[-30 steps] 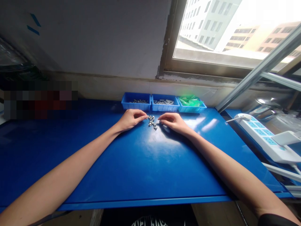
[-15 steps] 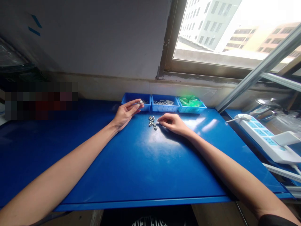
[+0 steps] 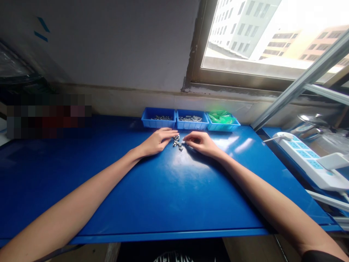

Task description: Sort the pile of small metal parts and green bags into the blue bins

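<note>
A small pile of shiny metal fittings (image 3: 178, 146) lies on the blue table, between my two hands. My left hand (image 3: 159, 141) reaches the pile's left edge, palm down, its fingers stretched over the nearest fittings and the thumb lower and apart. No piece shows in its fingers. Just right of the pile, my right hand (image 3: 200, 142) rests on the table with thumb and index finger curled together in a pinch. Whatever lies between those fingertips is too small to make out.
Behind the hands stand three blue bins: the left bin (image 3: 159, 124) with small metal parts, the middle bin (image 3: 192, 125) with grey pieces, the right bin (image 3: 224, 127) with a green plastic bag (image 3: 221, 117). A white power strip (image 3: 308, 160) and metal frame (image 3: 294, 82) are at right.
My left hand has come down and right, from in front of the left bin to the pile. The small shiny piece at its fingertips no longer shows there. My right hand stays put.
</note>
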`<act>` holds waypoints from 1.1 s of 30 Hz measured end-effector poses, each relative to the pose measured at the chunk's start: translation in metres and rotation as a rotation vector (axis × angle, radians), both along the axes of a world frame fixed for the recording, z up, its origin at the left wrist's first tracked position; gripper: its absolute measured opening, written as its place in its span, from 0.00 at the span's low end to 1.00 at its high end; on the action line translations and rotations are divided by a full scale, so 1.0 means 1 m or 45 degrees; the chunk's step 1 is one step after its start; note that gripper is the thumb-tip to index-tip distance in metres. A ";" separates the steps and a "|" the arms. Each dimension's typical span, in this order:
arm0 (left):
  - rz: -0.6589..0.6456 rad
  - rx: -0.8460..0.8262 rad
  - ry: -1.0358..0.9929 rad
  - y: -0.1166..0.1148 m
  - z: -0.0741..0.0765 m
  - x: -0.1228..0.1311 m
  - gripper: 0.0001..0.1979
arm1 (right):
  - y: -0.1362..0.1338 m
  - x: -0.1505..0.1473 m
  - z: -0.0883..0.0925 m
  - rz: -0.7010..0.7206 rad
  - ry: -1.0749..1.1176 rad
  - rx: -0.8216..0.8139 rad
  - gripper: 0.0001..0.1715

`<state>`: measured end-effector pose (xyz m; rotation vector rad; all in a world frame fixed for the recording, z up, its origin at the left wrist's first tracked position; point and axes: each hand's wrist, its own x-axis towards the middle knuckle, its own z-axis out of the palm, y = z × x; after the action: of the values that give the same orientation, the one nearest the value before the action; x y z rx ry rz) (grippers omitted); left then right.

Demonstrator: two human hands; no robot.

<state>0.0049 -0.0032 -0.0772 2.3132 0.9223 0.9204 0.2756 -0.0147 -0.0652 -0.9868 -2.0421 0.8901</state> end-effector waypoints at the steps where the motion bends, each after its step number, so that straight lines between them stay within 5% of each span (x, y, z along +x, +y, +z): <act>1: -0.012 0.023 0.032 0.000 -0.001 0.001 0.19 | 0.000 0.000 0.000 0.004 0.000 0.003 0.10; 9: 0.100 0.150 0.022 -0.001 -0.003 -0.001 0.11 | 0.002 0.003 -0.004 0.003 -0.043 0.031 0.11; 23: 0.158 -0.117 -0.150 -0.007 0.007 0.002 0.11 | 0.001 0.005 -0.002 -0.026 -0.080 0.017 0.13; 30: 0.196 -0.299 -0.733 0.007 -0.002 -0.002 0.24 | 0.000 0.003 0.000 -0.026 -0.093 0.013 0.12; 33: 0.100 -0.381 -0.763 0.007 -0.001 -0.003 0.34 | 0.000 0.003 0.001 -0.024 -0.082 0.003 0.12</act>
<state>0.0017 0.0039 -0.0784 1.6176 0.8188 1.3079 0.2785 -0.0149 -0.0644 -1.0437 -2.0833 0.8561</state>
